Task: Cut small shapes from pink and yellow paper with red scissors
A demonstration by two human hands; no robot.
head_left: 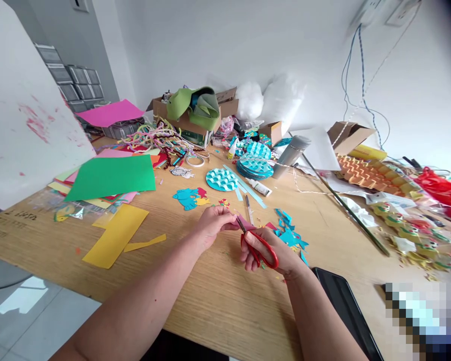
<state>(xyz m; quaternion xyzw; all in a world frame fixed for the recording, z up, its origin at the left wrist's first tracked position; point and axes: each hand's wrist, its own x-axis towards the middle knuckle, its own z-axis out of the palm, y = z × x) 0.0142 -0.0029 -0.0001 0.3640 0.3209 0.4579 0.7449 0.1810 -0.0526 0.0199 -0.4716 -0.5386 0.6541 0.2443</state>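
Note:
My right hand is closed around a pair of red-handled scissors, with the blades pointing up and to the left. Thumb and fingers of my left hand pinch a small piece of dark pink paper. The scissor blades lie at this paper, close to the left fingertips; whether they are cutting into it I cannot tell. Beyond the hands lie blue paper cutouts and a pen. Blue paper scraps are scattered just right of my right hand.
Green paper tops a stack of coloured sheets at left, near yellow paper. A black phone lies by my right forearm. Farther back stand a round blue wavy paper piece, a glue tube, a grey cylinder and a long green stick.

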